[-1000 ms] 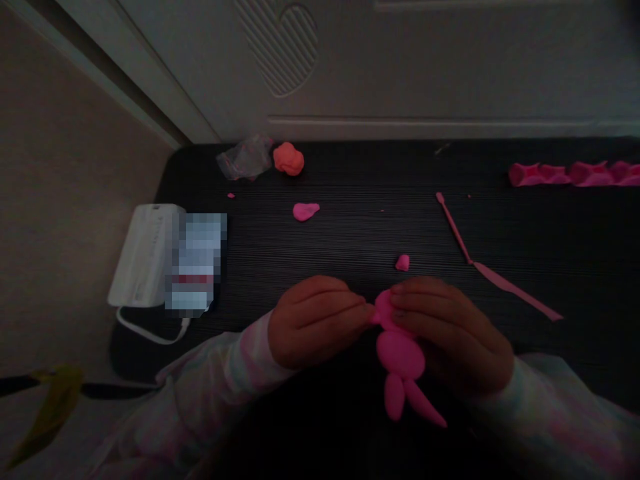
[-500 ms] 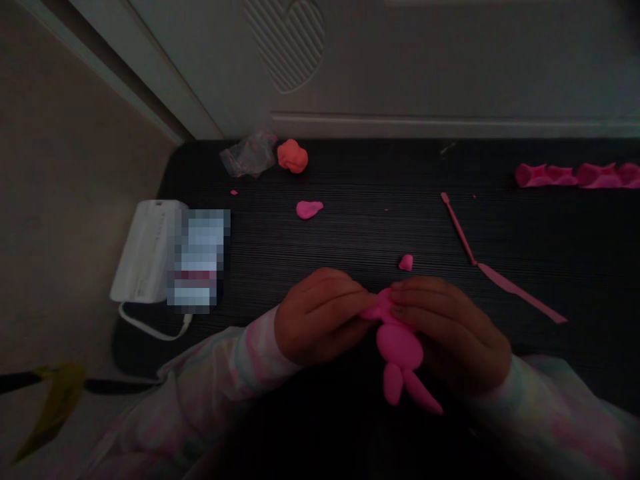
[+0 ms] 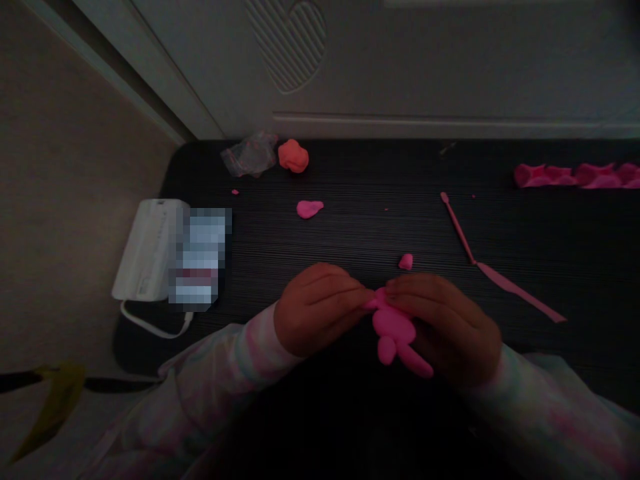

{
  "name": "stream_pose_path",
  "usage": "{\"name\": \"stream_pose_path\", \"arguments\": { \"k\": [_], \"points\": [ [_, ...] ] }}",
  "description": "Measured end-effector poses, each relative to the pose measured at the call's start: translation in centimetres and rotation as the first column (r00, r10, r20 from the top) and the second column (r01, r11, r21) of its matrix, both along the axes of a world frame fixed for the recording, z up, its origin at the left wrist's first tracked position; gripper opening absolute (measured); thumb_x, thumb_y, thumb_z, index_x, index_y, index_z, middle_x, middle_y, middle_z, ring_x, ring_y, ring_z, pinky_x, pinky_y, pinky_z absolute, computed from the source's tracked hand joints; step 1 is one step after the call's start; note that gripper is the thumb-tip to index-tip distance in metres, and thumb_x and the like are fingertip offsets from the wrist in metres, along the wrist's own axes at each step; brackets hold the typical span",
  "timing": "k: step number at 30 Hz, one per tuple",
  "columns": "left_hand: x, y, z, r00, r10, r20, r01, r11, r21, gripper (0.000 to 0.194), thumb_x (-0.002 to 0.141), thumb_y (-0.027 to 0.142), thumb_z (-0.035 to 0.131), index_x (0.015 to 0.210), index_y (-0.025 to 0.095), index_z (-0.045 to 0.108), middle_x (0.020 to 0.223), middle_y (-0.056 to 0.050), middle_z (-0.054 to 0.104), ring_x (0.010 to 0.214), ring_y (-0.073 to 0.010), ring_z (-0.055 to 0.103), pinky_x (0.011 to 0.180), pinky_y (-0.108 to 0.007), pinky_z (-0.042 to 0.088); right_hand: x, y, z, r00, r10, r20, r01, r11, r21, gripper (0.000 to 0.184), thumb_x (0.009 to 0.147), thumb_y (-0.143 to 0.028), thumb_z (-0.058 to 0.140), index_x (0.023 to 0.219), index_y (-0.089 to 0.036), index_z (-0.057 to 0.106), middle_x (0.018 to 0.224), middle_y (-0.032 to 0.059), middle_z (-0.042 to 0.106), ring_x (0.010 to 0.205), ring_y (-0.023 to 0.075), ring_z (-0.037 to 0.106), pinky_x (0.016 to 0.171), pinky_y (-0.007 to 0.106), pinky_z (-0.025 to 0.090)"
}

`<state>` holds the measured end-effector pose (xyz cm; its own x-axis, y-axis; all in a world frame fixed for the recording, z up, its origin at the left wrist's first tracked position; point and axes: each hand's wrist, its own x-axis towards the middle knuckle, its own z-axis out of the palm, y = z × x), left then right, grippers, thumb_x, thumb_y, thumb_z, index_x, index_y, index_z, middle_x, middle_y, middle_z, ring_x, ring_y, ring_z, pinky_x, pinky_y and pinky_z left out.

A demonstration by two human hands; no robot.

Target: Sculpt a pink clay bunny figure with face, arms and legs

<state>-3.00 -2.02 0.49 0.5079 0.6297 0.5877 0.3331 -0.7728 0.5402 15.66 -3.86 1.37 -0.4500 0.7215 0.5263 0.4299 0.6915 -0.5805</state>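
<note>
Between my two hands is a pink modelling-clay figure (image 3: 395,325) with a rounded body and two leg-like lobes hanging toward me. My left hand (image 3: 320,310) is closed, its fingertips pinching a small piece at the figure's left side. Closed around the upper right of the figure is my right hand (image 3: 450,327), its fingers covering part of the top. A small pink clay lump (image 3: 406,261) lies on the table just beyond the hands. Farther off is a flattened pink clay piece (image 3: 309,209).
An orange clay lump (image 3: 293,156) sits beside a crumpled clear bag (image 3: 251,155). Two pink modelling tools, a thin stick (image 3: 459,228) and a knife (image 3: 520,291), lie right. A pink scalloped strip (image 3: 575,175) is at back right. Left are a white power bank (image 3: 150,250) and a phone (image 3: 200,257).
The figure's body and legs have tipped up and away from me, so the legs look shorter. Both hands keep hold of it and have shifted slightly.
</note>
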Motion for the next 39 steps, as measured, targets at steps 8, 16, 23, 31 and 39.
{"name": "stream_pose_path", "arguments": {
  "k": [8, 16, 23, 31, 39],
  "points": [
    [0.25, 0.38, -0.03, 1.000, -0.006, 0.029, 0.011, 0.984, -0.176, 0.014, 0.071, 0.015, 0.061, 0.084, 0.011, 0.059, 0.075, -0.005, 0.067, 0.070, -0.0106, 0.059, 0.067, -0.023, 0.050, -0.19, 0.06, -0.30, 0.985, -0.166, 0.039, 0.169, 0.924, -0.343, 0.011, 0.075, -0.021, 0.057, 0.086, -0.019, 0.059, 0.078, 0.0026, 0.065, 0.071, 0.0142, 0.061, 0.068, 0.027, 0.049],
    [0.26, 0.22, -0.04, 0.998, 0.059, 0.004, -0.051, 0.886, -0.460, 0.020, 0.069, 0.020, 0.062, 0.087, 0.011, 0.060, 0.076, -0.005, 0.066, 0.062, -0.0100, 0.058, 0.057, -0.021, 0.047, -0.35, 0.04, -0.58, 0.970, -0.239, -0.045, 0.147, 0.722, -0.676, 0.019, 0.073, -0.029, 0.060, 0.090, -0.021, 0.061, 0.083, 0.0010, 0.066, 0.071, 0.0149, 0.061, 0.061, 0.026, 0.048],
    [0.46, 0.35, -0.03, 0.996, 0.089, 0.024, -0.057, 0.795, -0.604, 0.012, 0.069, 0.018, 0.061, 0.079, 0.012, 0.064, 0.068, -0.002, 0.067, 0.053, -0.0066, 0.053, 0.049, -0.017, 0.042, -0.49, -0.01, -0.72, 0.963, -0.254, -0.093, 0.118, 0.705, -0.700, 0.018, 0.072, -0.027, 0.061, 0.090, -0.022, 0.061, 0.086, 0.0002, 0.065, 0.075, 0.0143, 0.060, 0.067, 0.027, 0.047],
    [0.56, 0.47, -0.38, 0.992, 0.095, 0.080, -0.007, 0.689, -0.725, 0.012, 0.074, 0.021, 0.057, 0.079, 0.012, 0.064, 0.071, -0.003, 0.068, 0.060, -0.0100, 0.060, 0.053, -0.020, 0.047, -0.92, 0.12, -0.41, 0.912, -0.351, -0.215, 0.009, 0.539, -0.842, 0.019, 0.070, -0.029, 0.063, 0.087, -0.020, 0.062, 0.078, 0.0001, 0.067, 0.069, 0.0133, 0.060, 0.061, 0.025, 0.047],
    [0.06, 0.80, -0.58, 0.997, 0.081, 0.005, -0.075, 0.944, -0.323, 0.032, 0.064, 0.026, 0.068, 0.091, 0.013, 0.059, 0.082, -0.005, 0.065, 0.073, -0.0121, 0.058, 0.062, -0.024, 0.049, -0.84, 0.66, -0.39, 0.875, -0.430, -0.221, 0.019, 0.488, -0.873, 0.016, 0.068, -0.028, 0.062, 0.081, -0.018, 0.064, 0.077, 0.0013, 0.067, 0.070, 0.0138, 0.059, 0.063, 0.027, 0.046]
  ]
}}
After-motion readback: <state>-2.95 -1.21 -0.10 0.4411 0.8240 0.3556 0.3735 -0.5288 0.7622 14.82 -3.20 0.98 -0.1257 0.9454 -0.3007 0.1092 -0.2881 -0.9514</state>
